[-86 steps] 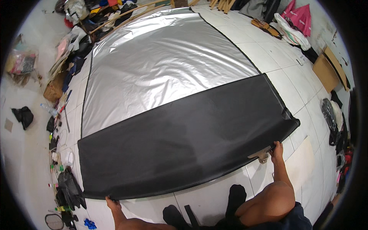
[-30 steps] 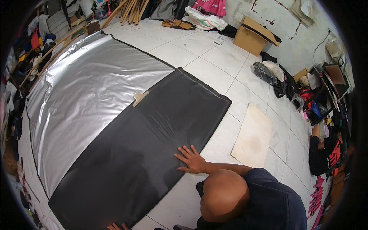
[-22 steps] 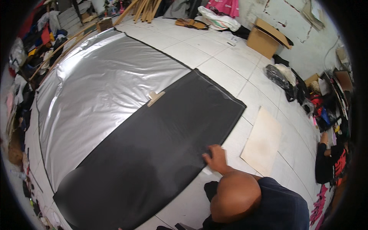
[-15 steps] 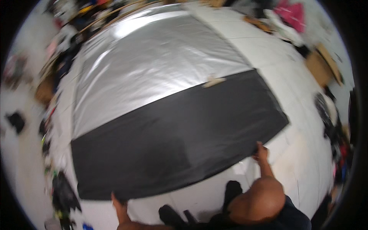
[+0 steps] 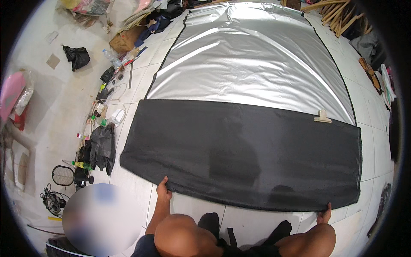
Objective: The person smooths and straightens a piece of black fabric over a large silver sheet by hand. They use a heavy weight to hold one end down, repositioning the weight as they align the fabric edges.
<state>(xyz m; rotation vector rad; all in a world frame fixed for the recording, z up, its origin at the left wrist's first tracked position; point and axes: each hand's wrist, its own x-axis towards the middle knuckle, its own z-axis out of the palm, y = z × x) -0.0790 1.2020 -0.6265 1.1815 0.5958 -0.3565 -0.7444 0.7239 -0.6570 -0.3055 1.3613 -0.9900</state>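
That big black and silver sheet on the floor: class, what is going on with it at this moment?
A person crouches on the white tiled floor at the near edge of a large black fabric sheet that lies flat, overlapping a wider silver sheet beyond it. The left hand grips the black sheet's near edge, and the right hand holds its near right corner. A small tan clip-like piece sits where black meets silver. Clutter lines the floor to the left.
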